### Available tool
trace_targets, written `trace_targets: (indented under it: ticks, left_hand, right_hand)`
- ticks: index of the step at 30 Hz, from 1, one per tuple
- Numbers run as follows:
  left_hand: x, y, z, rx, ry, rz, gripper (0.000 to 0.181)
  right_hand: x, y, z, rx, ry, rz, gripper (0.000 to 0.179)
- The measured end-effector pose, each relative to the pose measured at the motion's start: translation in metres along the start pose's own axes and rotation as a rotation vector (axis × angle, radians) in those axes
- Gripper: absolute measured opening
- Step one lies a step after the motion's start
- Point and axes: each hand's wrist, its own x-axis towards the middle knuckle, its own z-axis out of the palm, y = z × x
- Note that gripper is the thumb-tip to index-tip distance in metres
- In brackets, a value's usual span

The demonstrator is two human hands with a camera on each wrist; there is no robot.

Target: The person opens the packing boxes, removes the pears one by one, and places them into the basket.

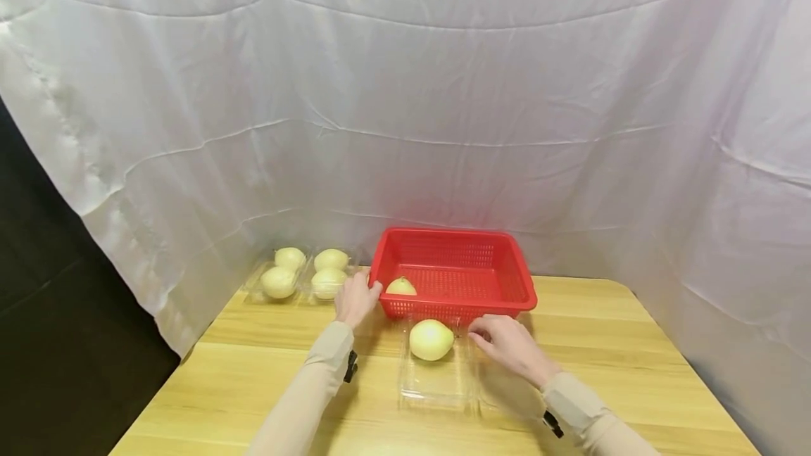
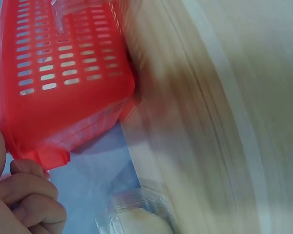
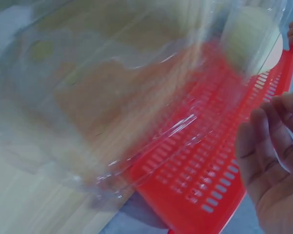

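My left hand grips the left rim of a red plastic basket; in the left wrist view its fingers curl at the basket's corner. One pale yellow pear sits inside, at the basket's near left. In front of the basket stands an open clear plastic box with a single pear in its far half. My right hand is beside the box's right edge, close to the basket's front wall. Its fingers are loosely bent and hold nothing in the right wrist view.
Two clear boxes with pears stand at the table's back left, left of the basket. A white curtain hangs behind the wooden table. Black cloth hangs at the far left.
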Motion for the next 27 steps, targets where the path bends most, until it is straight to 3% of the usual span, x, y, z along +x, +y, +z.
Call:
trace_targets:
  ticks: [3,6,10,13,19,27]
  left_hand:
    - [0.003,0.001,-0.002,0.036,-0.010,-0.007,0.015]
    - [0.005,0.003,-0.004,0.089,-0.016,0.007,0.024]
    - [0.005,0.006,-0.004,0.139,-0.011,0.014,0.030]
    - [0.004,0.008,-0.003,0.159,0.000,-0.001,0.032]
    - [0.003,0.012,0.001,0.176,0.004,-0.018,0.033]
    - [0.003,0.013,0.000,0.197,0.008,-0.026,0.029]
  right_hand:
    - [0.007,-0.007,0.002,0.072,-0.012,-0.075,0.007]
    - [0.012,-0.014,0.005,0.124,-0.022,-0.150,0.009]
    - [0.020,-0.024,0.010,0.114,-0.031,-0.203,0.012]
    - [0.024,-0.030,0.014,0.048,-0.047,-0.232,0.018]
    - [0.027,-0.039,0.021,-0.103,-0.092,-0.221,0.040]
    - [0.032,-0.047,0.030,-0.146,-0.167,-0.176,0.058]
